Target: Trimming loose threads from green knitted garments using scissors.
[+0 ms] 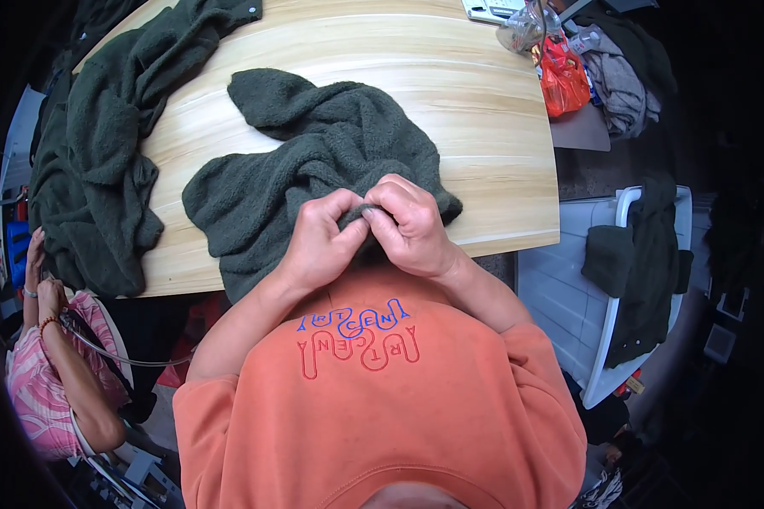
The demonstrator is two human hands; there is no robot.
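Both left hand (318, 244) and right hand (412, 225) pinch a crumpled dark-green fleecy garment (301, 161) at the front edge of the pale wood-grain bench (488, 153); a loosened pinch could let it slide off.

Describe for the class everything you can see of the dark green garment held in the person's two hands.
The garment is dark green, its fabric soft and fuzzy-looking. It lies bunched in loose folds on the pale, wood-grained table, reaching the near edge. One narrow, sleeve-like end points toward the far left; a broader part spreads left. The left hand and the right hand meet at its near part, pinching a narrow fold. The folds hide its full shape.
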